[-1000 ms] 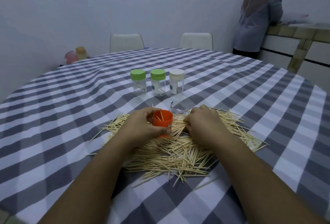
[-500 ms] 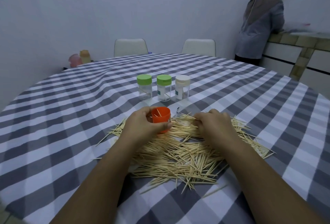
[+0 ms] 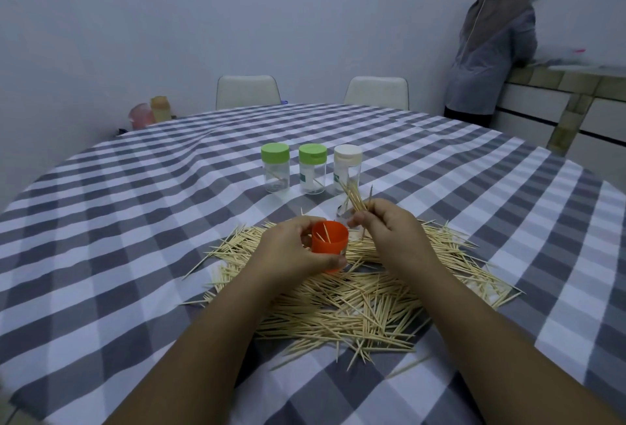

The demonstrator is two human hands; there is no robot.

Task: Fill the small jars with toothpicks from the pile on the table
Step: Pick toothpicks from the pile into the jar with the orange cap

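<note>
A wide pile of toothpicks [image 3: 355, 292] lies on the checked tablecloth in front of me. My left hand [image 3: 291, 250] grips a small orange jar [image 3: 328, 243], held open-end up over the pile, with a few toothpicks inside. My right hand [image 3: 389, 224] is lifted just right of the jar and pinches a bunch of toothpicks [image 3: 352, 196] that fan upward. Behind stand three closed clear jars: two with green lids [image 3: 275, 167] [image 3: 312, 168] and one with a white lid [image 3: 347, 167]. A small clear object [image 3: 342, 218] sits between my hands, mostly hidden.
The round table [image 3: 135, 221] is covered in a grey and white checked cloth. Two white chairs [image 3: 249, 92] [image 3: 377, 92] stand at the far side. A person [image 3: 491, 41] stands at a counter at the back right. Pink and orange containers [image 3: 149, 114] sit far left.
My right hand has risen from the pile with a bunch of toothpicks pinched in it. My left hand still holds the orange jar in about the same spot.
</note>
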